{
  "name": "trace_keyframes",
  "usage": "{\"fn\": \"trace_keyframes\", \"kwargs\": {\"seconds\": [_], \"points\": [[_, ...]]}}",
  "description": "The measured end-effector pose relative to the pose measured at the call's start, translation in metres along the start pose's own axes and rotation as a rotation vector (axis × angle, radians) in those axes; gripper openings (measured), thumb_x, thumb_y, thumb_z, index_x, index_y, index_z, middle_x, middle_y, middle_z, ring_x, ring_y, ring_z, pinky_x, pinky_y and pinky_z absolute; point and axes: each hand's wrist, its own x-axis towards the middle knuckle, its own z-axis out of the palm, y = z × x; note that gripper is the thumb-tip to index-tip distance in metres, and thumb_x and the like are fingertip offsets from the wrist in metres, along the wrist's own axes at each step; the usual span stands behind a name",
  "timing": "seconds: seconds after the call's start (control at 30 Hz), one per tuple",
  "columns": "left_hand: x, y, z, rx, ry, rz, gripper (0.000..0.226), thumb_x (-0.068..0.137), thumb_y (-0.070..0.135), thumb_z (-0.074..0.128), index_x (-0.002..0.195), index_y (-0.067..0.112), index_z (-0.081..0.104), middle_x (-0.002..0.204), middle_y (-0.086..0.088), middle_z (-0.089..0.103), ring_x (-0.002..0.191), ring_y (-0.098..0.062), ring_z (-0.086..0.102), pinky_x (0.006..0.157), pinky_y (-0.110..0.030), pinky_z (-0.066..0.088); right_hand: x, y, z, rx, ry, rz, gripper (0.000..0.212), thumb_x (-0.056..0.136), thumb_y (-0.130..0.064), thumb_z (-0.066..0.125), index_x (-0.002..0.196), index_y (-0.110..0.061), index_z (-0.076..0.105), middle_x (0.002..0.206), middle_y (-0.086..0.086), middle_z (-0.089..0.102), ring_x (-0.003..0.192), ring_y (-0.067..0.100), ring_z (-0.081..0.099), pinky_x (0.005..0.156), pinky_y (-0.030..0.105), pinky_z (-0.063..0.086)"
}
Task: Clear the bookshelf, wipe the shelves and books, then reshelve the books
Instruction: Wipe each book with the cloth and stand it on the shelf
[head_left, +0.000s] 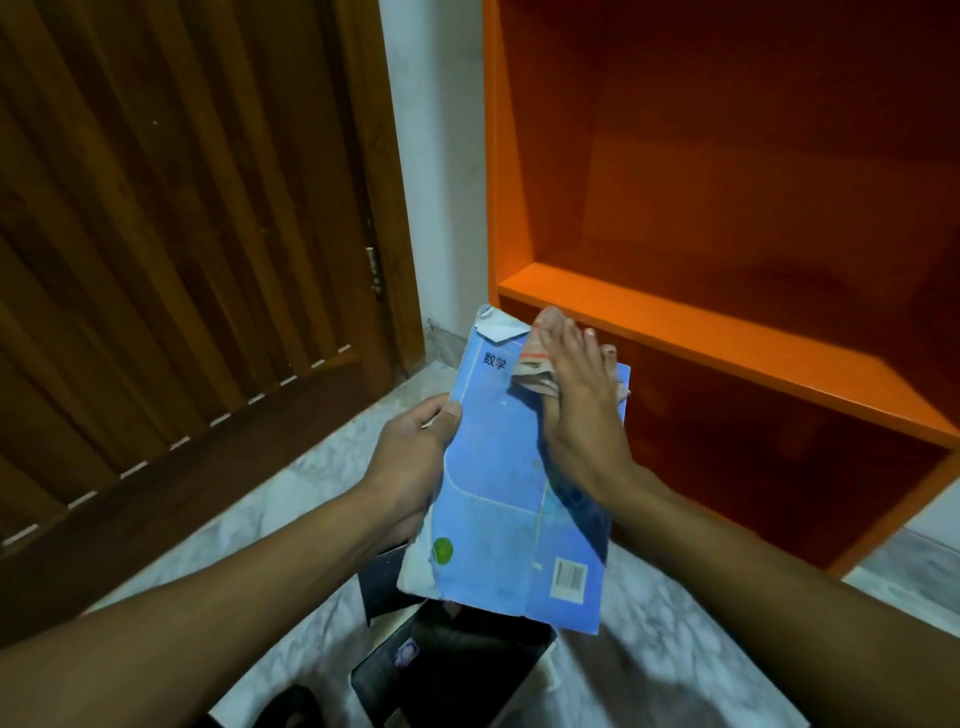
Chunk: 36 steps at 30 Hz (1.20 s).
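The left hand (415, 457) grips the left edge of a worn blue book (514, 483), thumb curled over the cover, holding it in the air above the marble floor (649, 649) in front of the orange bookshelf (727, 332). The right hand (576, 415) lies with fingers straight on the upper part of the cover, pressing a crumpled cloth (535, 371) against it. Dark books (452, 670) lie on the floor below, and a wooden door (182, 234) stands to the left.
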Motion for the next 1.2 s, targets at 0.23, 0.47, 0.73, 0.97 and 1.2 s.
{"fn": "trace_keyframes", "kwargs": {"seconds": [0.23,0.47,0.73,0.97,1.2], "points": [[0.016,0.002,0.007,-0.184,0.018,-0.085,0.023,0.101,0.015,0.055,0.114,0.005,0.07,0.113,-0.023,0.071,0.104,-0.041,0.068,0.095,-0.056,0.054,-0.035,-0.006,0.023,0.091,-0.242,-0.329,0.073,0.091,0.006,0.05,0.155,-0.023,0.029,0.164,-0.006,0.018,0.153,0.011,0.003,0.125,0.039,-0.001],[0.028,0.012,-0.016,-0.324,0.102,-0.096,0.029,0.107,0.025,0.038,0.108,0.017,0.066,0.107,-0.01,0.074,0.096,-0.031,0.071,0.083,-0.046,0.056,-0.083,0.002,0.028,0.173,-0.466,-0.64,0.069,0.085,0.01,0.055,0.148,-0.014,0.041,0.158,0.001,0.036,0.151,0.017,0.021,0.122,0.047,0.015],[0.032,0.021,-0.04,-0.288,0.228,-0.064,0.032,0.106,0.025,0.045,0.089,0.02,0.072,0.102,-0.006,0.077,0.099,-0.035,0.071,0.087,-0.058,0.056,-0.102,0.026,0.035,-0.016,-0.499,-0.786,0.025,0.094,-0.008,0.052,0.116,-0.014,0.064,0.116,0.002,0.066,0.119,0.019,0.055,0.111,0.035,0.032],[0.03,0.026,-0.058,-0.278,0.24,-0.051,0.028,0.105,0.022,0.044,0.096,0.018,0.071,0.113,-0.012,0.074,0.102,-0.039,0.07,0.088,-0.059,0.056,-0.086,0.032,0.02,0.554,-0.498,0.578,0.02,0.104,-0.022,0.046,0.095,-0.017,0.062,0.06,-0.009,0.061,0.046,0.005,0.054,0.046,0.027,0.045],[0.026,0.022,-0.054,-0.114,0.175,-0.062,0.026,0.105,0.026,0.046,0.103,0.017,0.07,0.111,-0.01,0.075,0.1,-0.036,0.072,0.09,-0.06,0.055,-0.044,0.008,-0.005,1.269,-0.618,0.844,0.037,0.1,-0.032,0.053,0.136,-0.036,0.048,0.123,-0.002,0.07,0.108,0.023,0.07,0.083,0.04,0.06]]}}
